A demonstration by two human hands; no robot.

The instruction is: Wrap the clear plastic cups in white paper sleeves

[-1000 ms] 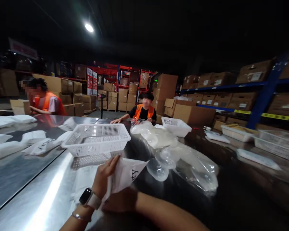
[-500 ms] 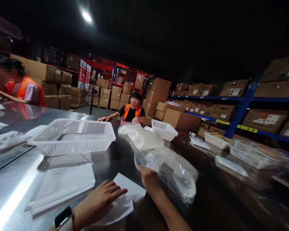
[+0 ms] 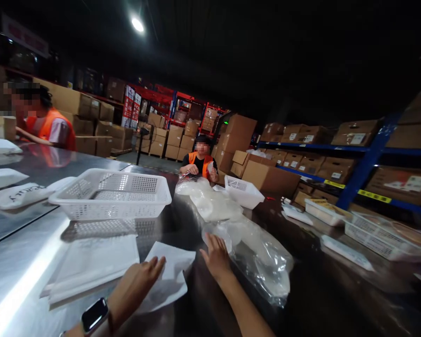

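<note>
My left hand [image 3: 140,283], with a watch at its wrist, is closed on the left side of a white bag [image 3: 173,276]; its thumb is hidden. A fold of the bag stands up from the dark tabletop. My right hand [image 3: 216,256] is open, thumb apart from the fingers. Its fingertips reach to a clear round plastic piece [image 3: 215,229] at the near left end of a large clear plastic bag [image 3: 266,262]. More translucent pieces show inside that bag. Left of my left hand lies a stack of flat white bags [image 3: 94,262].
A white perforated basket [image 3: 112,210] stands beyond the stack, and a smaller white basket [image 3: 243,192] behind the clear bag. Filled white packages [image 3: 17,194] lie far left. More baskets [image 3: 382,236] are at right. Two people in orange vests [image 3: 199,164] sit across the table.
My left hand has drawn the white bag to the left. My right hand's fingers have spread apart by the clear round piece. The person opposite has raised both hands.
</note>
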